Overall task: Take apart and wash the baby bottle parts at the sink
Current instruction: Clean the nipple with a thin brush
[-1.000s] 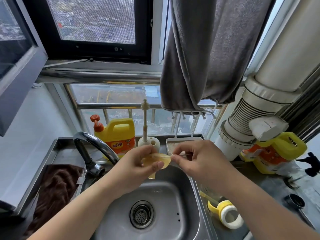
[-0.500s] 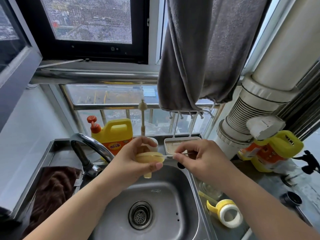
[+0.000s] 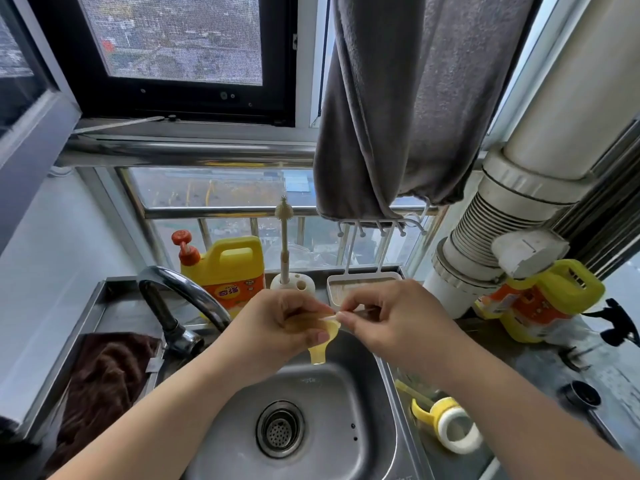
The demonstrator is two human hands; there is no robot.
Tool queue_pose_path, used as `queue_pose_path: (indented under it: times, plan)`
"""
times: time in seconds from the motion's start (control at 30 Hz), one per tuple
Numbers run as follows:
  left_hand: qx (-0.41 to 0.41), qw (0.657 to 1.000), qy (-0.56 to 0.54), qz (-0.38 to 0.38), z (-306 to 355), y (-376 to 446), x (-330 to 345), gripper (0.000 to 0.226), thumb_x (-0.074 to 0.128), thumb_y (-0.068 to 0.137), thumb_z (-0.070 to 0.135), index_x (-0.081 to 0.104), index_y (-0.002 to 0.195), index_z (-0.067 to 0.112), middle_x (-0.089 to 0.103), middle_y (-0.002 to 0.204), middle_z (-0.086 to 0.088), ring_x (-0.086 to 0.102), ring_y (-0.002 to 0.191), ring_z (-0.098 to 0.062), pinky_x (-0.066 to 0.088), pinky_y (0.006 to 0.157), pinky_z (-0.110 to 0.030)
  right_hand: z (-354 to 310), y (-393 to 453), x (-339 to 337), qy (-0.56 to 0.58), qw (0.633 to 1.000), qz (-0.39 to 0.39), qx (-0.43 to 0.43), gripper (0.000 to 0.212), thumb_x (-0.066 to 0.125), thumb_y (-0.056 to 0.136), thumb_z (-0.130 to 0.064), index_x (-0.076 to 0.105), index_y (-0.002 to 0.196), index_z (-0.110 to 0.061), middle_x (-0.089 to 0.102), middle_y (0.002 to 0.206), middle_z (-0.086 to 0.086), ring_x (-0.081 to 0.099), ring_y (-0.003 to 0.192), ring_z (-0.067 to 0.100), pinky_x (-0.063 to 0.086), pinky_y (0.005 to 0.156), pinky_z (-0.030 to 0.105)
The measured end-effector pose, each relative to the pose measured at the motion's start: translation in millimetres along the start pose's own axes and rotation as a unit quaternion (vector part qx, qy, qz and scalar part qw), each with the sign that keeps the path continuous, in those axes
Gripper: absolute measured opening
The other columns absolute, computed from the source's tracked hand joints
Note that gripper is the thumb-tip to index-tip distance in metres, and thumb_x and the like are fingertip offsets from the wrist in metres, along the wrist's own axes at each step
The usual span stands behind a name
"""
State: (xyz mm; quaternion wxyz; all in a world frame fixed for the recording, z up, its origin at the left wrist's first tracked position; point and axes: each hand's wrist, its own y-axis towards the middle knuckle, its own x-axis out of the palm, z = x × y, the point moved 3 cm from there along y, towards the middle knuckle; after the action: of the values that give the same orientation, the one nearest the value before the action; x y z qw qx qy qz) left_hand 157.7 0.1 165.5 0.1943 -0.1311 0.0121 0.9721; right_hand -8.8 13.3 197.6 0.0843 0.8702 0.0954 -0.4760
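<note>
Left hand: the left hand [image 3: 277,327] is curled round a yellow silicone bottle teat [image 3: 320,344], holding it above the sink [image 3: 374,403]; the teat's tip points down toward the basin.
Right hand: the right hand [image 3: 388,317] pinches a thin pale stick-like piece [image 3: 349,314] between thumb and forefinger, its end meeting the teat's wide rim. Whether it is a straw, a valve stem or a fine brush I cannot tell.
Change: a second ago the teat lay flatter, its rim facing up; now it is tilted, tip lower and more exposed beneath the fingers, and the two hands have drawn closer together.
Meaning: in my judgement the person is working the thin piece out of or through the teat, so disassembly is under way and washing has hardly begun; no water is seen running from the tap [image 3: 180,289].
Other parts: a yellow-handled collar ring [image 3: 450,424] lies on the bench [image 3: 540,368] just right of the sink.
Supplies: a detergent jug [image 3: 228,268] and a bottle brush [image 3: 284,244] in its stand are behind the sink.
</note>
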Motion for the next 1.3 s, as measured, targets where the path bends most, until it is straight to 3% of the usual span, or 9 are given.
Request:
queue_pose_path:
  times: [0.13,0.3,0.4,0.67,0.83,1.0,1.07,1.17,1.3]
  plan:
    - [-0.001,1.000,0.005,0.001,2,1,-2,0.028,0.075,0.075,0.002,0.070,0.089,0.025,0.075,0.086,0.009,0.070,0.084,-0.004,0.053,0.077,-0.016,1,0,-1,-0.004,1.000,-0.007,0.006,0.008,0.065,0.085,-0.039,0.068,0.080,-0.034,0.049,0.053,-0.011,0.044,0.051,0.004,0.032,0.053,0.021]
    - [-0.003,1.000,-0.009,0.007,2,0,-7,0.025,0.075,0.075,0.000,0.072,0.090,0.021,0.075,0.090,0.005,0.070,0.086,-0.009,0.054,0.082,-0.021,12,-3,-8,0.016,0.999,-0.001,0.030,0.016,0.066,0.084,-0.038,0.063,0.069,-0.038,0.053,0.051,-0.024,0.050,0.053,0.000,0.030,0.050,0.017]
    - [-0.002,1.000,-0.010,0.009,1,1,-5,0.024,0.076,0.074,0.001,0.072,0.089,0.019,0.075,0.088,0.003,0.071,0.085,-0.011,0.055,0.082,-0.024,5,-1,1,0.017,1.000,-0.013,0.013,0.010,0.065,0.086,-0.037,0.066,0.076,-0.035,0.051,0.053,-0.032,0.049,0.055,-0.004,0.027,0.050,0.017]
    - [0.016,0.997,-0.067,0.019,-2,-2,-13,0.025,0.077,0.071,0.001,0.072,0.089,0.018,0.073,0.088,-0.001,0.069,0.083,-0.012,0.052,0.075,-0.020,26,-4,-3,0.071,0.997,0.010,0.028,0.008,0.069,0.082,-0.037,0.067,0.075,-0.032,0.056,0.055,-0.012,0.047,0.051,0.007,0.042,0.055,0.029]
    - [-0.002,0.999,0.029,0.021,-5,3,-5,0.041,0.080,0.072,0.004,0.068,0.099,0.033,0.064,0.087,-0.005,0.062,0.076,-0.007,0.049,0.073,-0.016,11,2,3,0.030,1.000,0.004,0.006,0.008,0.065,0.084,-0.041,0.066,0.077,-0.037,0.053,0.053,-0.012,0.048,0.054,0.007,0.038,0.054,0.024]
    - [-0.008,0.981,0.196,-0.010,-5,8,6,0.037,0.076,0.078,0.021,0.065,0.111,0.033,0.066,0.101,0.011,0.060,0.091,0.002,0.049,0.083,-0.015,0,3,9,-0.028,0.999,-0.004,-0.022,0.012,0.062,0.086,-0.042,0.070,0.090,-0.033,0.063,0.075,-0.012,0.053,0.071,0.006,0.044,0.064,0.027]
    - [-0.012,0.975,0.223,-0.004,-3,7,7,0.030,0.073,0.081,0.019,0.067,0.108,0.032,0.068,0.098,0.013,0.061,0.090,0.001,0.049,0.082,-0.015,2,3,7,-0.039,0.999,-0.002,-0.015,0.012,0.062,0.087,-0.041,0.070,0.090,-0.033,0.058,0.069,-0.014,0.049,0.066,0.005,0.038,0.059,0.024]
    - [-0.016,0.985,0.172,0.016,-6,5,-1,0.025,0.074,0.080,0.015,0.068,0.097,0.033,0.070,0.092,0.011,0.063,0.086,0.002,0.049,0.079,-0.012,18,-2,-2,-0.033,0.999,0.001,0.019,0.010,0.064,0.085,-0.041,0.068,0.084,-0.033,0.053,0.058,-0.019,0.048,0.059,0.001,0.034,0.056,0.021]
    - [-0.012,0.997,0.073,0.018,-7,5,-6,0.025,0.077,0.077,0.012,0.071,0.093,0.030,0.073,0.089,0.007,0.068,0.084,-0.006,0.055,0.081,-0.026,25,-4,-8,0.016,0.999,0.017,0.038,0.010,0.067,0.082,-0.042,0.065,0.075,-0.036,0.055,0.056,-0.023,0.050,0.054,0.004,0.039,0.054,0.024]
